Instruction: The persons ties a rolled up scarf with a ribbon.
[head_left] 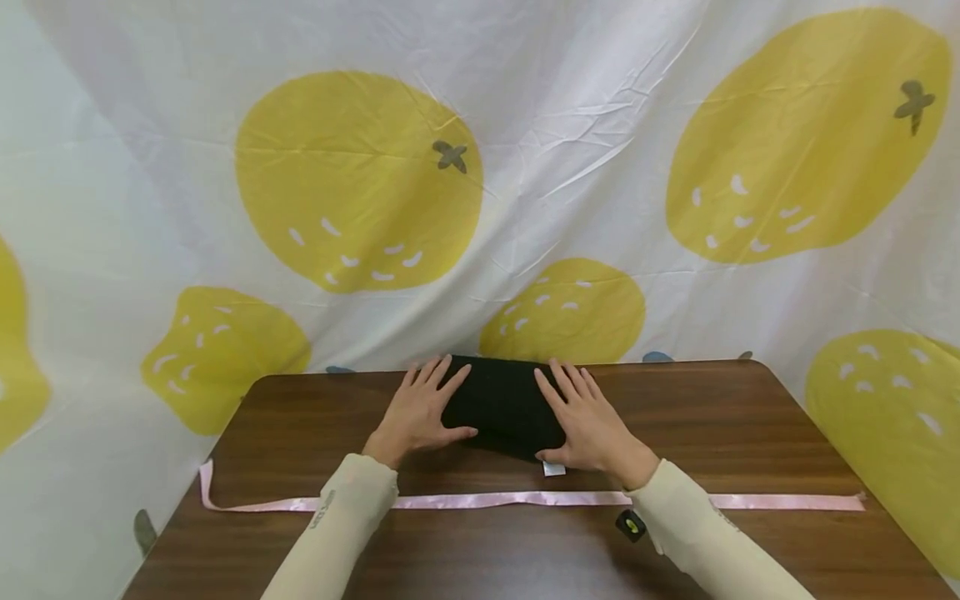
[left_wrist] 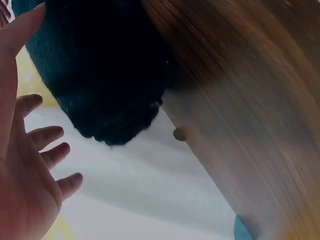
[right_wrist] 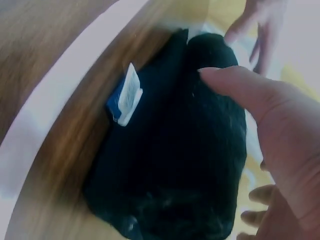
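A black piece of soft fabric [head_left: 504,405], folded into a bundle, lies near the table's far edge. A small white tag [head_left: 553,468] sticks out at its near side; the right wrist view shows this label [right_wrist: 129,97] standing up with a dark blue side. At the bundle's left end is my left hand [head_left: 420,408], fingers spread and nearly straight, thumb along the near side. My right hand [head_left: 588,421] mirrors it at the right end, fingers extended over the fabric and thumb beside the tag. What kind of fabric item it is, I cannot tell.
A pink ribbon [head_left: 525,498] stretches across the brown wooden table [head_left: 480,550], passing below both forearms in the head view. Close to the right cuff sits a small black object [head_left: 631,525] with a yellow-green centre. Behind the table hangs a white curtain [head_left: 547,192] printed with lemons.
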